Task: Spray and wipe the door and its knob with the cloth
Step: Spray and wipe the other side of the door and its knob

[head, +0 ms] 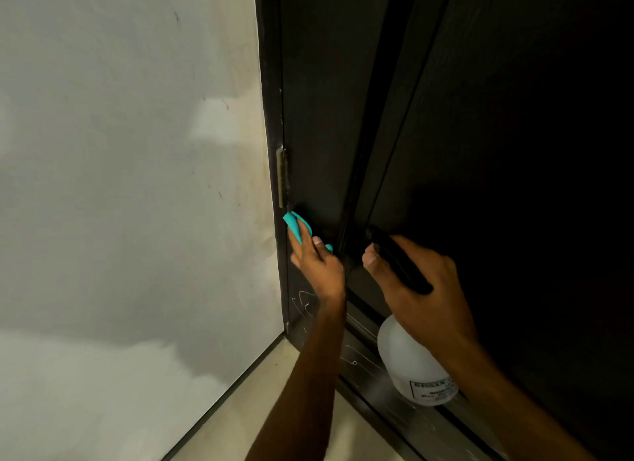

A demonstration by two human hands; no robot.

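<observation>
Left hand: the left hand [317, 259] presses the teal cloth [297, 227] flat against the dark door [319, 117], fingers straight and close together over the cloth, just below the hinge [282, 177] at the door's left edge.
Right hand: the right hand [417, 282] grips the spray bottle [413, 368] by its black head, fingers curled round it, nozzle aimed toward the door; whether a finger is on the trigger cannot be told.
Done so far: judging by the cloth already on the panel, wiping of the hinge-side strip is under way; no wet sheen is visible there.
Left to do: pale scribble marks [305, 302] lower on the door look unwiped, and most of the panel appears untouched.
Knob: not in view, so its state cannot be judged.
Surroundings: a pale wall [130, 186] stands left of the door frame.
</observation>
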